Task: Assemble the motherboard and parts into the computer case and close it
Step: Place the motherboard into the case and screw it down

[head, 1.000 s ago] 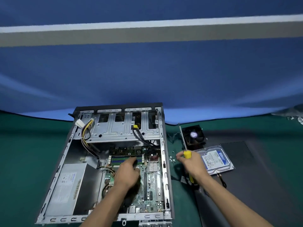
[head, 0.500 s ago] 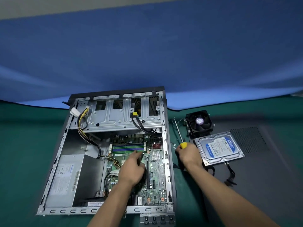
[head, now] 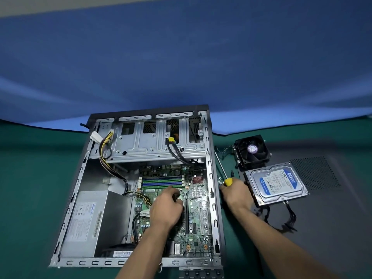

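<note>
The motherboard lies inside the open computer case; the left hand rests on it with curled fingers, its grasp hidden. At 3 o'clock of the case, the right hand grips the screwdriver, its handle largely covered.

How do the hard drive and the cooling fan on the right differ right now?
The hard drive is a flat silver slab with a blue label, nearer the person; the cooling fan is a black, boxier unit with a round purple hub, farther back. Both lie outside the computer case, not yet installed.
</note>
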The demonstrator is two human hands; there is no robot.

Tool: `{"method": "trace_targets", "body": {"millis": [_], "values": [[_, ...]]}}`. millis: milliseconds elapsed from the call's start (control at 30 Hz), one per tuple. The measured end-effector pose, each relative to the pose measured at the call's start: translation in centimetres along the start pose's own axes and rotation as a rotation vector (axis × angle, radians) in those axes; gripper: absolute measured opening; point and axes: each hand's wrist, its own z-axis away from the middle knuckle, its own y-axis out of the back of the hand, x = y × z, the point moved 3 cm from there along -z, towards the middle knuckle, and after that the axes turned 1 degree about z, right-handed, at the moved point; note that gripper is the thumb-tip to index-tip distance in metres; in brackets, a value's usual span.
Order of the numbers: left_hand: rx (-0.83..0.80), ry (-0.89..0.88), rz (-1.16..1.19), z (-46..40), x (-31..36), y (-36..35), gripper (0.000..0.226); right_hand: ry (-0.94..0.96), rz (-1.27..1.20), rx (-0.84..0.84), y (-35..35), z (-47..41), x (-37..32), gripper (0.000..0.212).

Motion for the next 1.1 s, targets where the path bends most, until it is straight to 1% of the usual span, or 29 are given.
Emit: {"method": "trace_targets", "body": {"millis": [100,200,300,400,467,633,767,900,1100], "values": [[0.005,0.000,-0.014,-0.08,-0.09,0.03,0.031,0.007,-0.098,-0.010,-0.09,-0.44,-0.05,0.011],[-0.004,0.001,-0.017,-0.11,-0.12,-0.08,0.030,0.014,-0.104,-0.027,-0.28,-0.60,-0.06,0.011],[-0.007,-0.003,-0.018,-0.16,-0.15,-0.16,0.027,0.010,-0.069,-0.021,-0.48,-0.62,-0.18,0.017],[0.004,0.000,-0.013,-0.29,-0.22,-0.20,0.023,0.004,-0.027,0.010,-0.45,-0.66,-0.42,0.027],[0.014,0.004,-0.007,-0.36,-0.25,-0.20,0.020,0.016,-0.015,0.016,-0.49,-0.69,-0.48,0.029],[0.019,0.006,0.009,-0.41,-0.25,-0.25,0.017,0.038,-0.006,-0.008,-0.39,-0.82,-0.44,0.027],[0.026,0.002,0.006,-0.49,-0.37,-0.34,0.017,0.051,0.007,-0.030,-0.28,-0.90,-0.30,0.018],[0.026,-0.002,0.002,-0.57,-0.36,-0.38,0.017,0.052,0.003,-0.011,-0.51,-0.99,-0.14,0.022],[0.034,-0.021,-0.014,-0.56,-0.39,-0.43,0.018,0.046,-0.004,-0.003,-0.54,-0.80,0.03,0.020]]}}
